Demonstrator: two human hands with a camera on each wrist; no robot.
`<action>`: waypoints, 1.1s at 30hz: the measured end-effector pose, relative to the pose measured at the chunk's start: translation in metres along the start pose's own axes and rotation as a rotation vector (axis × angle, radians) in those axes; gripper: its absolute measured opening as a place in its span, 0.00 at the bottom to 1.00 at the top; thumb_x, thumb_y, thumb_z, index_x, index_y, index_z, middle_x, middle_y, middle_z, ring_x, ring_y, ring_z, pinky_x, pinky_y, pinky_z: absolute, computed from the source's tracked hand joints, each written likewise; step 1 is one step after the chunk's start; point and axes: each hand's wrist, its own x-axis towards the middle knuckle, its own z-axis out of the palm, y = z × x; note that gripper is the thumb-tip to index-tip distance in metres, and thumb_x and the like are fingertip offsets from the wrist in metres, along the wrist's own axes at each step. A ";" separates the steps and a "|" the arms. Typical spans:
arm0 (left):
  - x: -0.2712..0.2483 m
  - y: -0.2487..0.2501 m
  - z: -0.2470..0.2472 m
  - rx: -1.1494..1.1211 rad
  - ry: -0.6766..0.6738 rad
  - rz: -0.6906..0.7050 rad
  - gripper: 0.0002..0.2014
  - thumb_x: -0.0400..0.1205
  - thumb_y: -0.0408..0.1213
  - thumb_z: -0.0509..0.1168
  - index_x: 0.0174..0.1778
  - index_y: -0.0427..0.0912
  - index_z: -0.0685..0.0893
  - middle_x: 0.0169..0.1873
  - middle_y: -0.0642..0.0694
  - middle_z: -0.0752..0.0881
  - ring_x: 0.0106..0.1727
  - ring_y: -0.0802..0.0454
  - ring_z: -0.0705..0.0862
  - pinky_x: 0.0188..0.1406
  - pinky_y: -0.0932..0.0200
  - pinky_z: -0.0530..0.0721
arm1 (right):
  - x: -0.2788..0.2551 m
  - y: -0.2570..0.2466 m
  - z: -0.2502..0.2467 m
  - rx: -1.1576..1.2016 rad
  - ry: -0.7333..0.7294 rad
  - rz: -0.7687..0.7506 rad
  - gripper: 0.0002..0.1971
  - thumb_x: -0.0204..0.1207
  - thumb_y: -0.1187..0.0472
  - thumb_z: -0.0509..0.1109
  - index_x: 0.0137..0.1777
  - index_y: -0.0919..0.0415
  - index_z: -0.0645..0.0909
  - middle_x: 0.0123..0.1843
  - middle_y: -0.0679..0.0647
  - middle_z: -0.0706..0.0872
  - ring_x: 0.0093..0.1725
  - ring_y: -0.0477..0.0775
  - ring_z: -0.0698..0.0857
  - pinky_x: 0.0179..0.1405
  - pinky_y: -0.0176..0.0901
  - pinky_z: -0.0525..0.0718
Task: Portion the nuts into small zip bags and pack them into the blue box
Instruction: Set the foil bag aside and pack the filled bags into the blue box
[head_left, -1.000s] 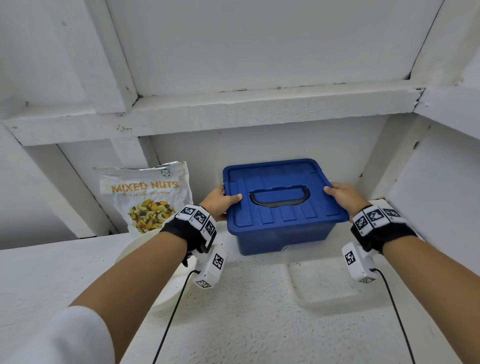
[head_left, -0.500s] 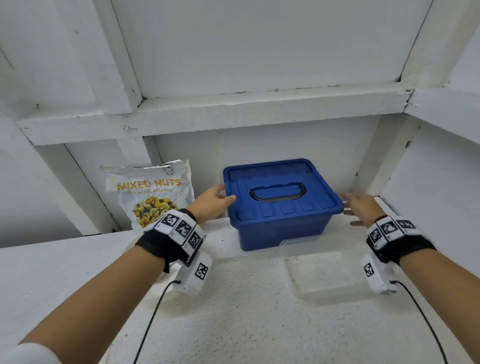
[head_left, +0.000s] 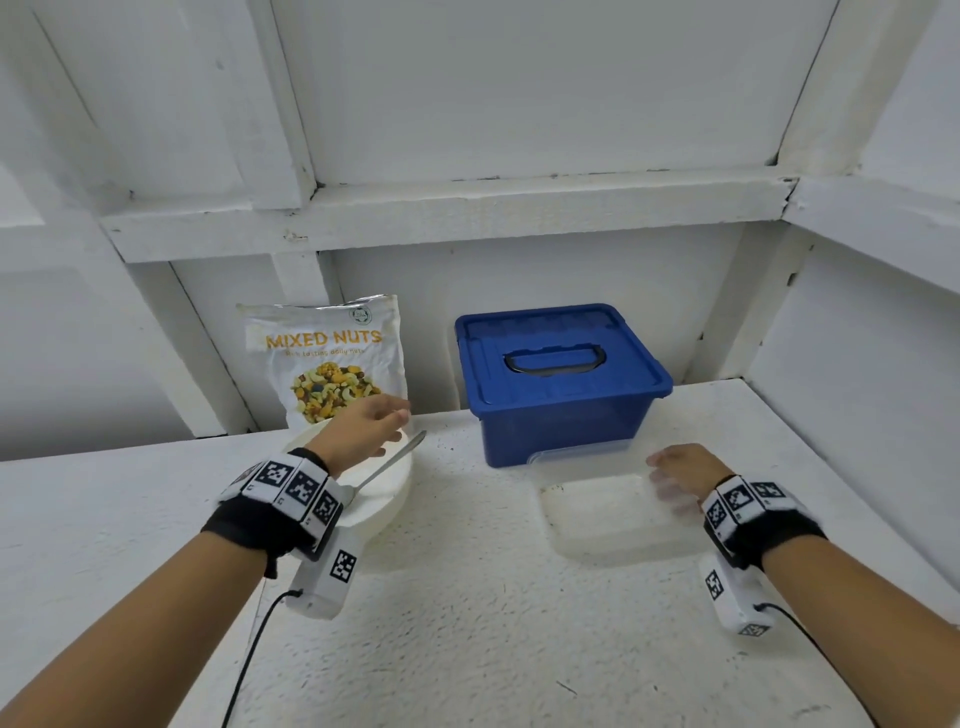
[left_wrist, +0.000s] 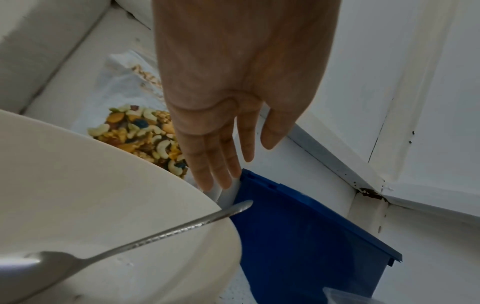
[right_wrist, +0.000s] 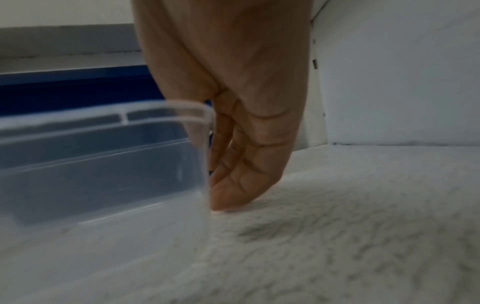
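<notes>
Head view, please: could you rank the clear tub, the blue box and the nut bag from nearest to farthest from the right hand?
From the right hand:
1. Clear tub, right beside the fingers.
2. Blue box, behind the tub.
3. Nut bag, far left against the wall.

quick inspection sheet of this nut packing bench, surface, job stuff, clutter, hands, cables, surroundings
Surface: white rough-textured tabletop, a few dark specks.
Job's things: blue box at the back, lid on, handle flat; mixed nuts bag upright against the wall, left of the box. No zip bags seen.
Clutter: white bowl with a metal spoon lying in it, handle over the rim; clear plastic container in front of the box.
Grippers: left hand above the bowl, fingers straight, holding nothing; right hand at the container's right wall, fingertips near the tabletop, blurred.
Cables: black cable from the left wrist unit; another from the right.
Surroundings: white painted walls and beams.
</notes>
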 end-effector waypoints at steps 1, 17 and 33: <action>-0.003 -0.002 -0.002 -0.017 0.014 0.003 0.15 0.86 0.37 0.56 0.68 0.39 0.76 0.57 0.43 0.81 0.55 0.49 0.82 0.51 0.57 0.81 | -0.001 -0.003 0.006 0.018 -0.008 -0.005 0.07 0.83 0.66 0.58 0.54 0.66 0.77 0.40 0.60 0.80 0.34 0.58 0.78 0.33 0.44 0.74; -0.034 -0.055 -0.047 0.000 0.340 0.034 0.12 0.85 0.35 0.57 0.62 0.39 0.80 0.54 0.42 0.85 0.52 0.47 0.82 0.46 0.54 0.82 | -0.039 -0.039 0.032 -0.645 0.307 -0.424 0.15 0.82 0.56 0.59 0.45 0.68 0.78 0.45 0.64 0.84 0.47 0.63 0.81 0.40 0.44 0.73; -0.033 -0.105 -0.058 -0.035 0.484 -0.189 0.18 0.83 0.34 0.59 0.70 0.38 0.73 0.68 0.35 0.76 0.67 0.41 0.75 0.65 0.49 0.72 | -0.070 -0.200 0.174 -0.104 -0.159 -0.798 0.22 0.79 0.55 0.67 0.70 0.61 0.70 0.61 0.57 0.78 0.58 0.52 0.77 0.58 0.46 0.79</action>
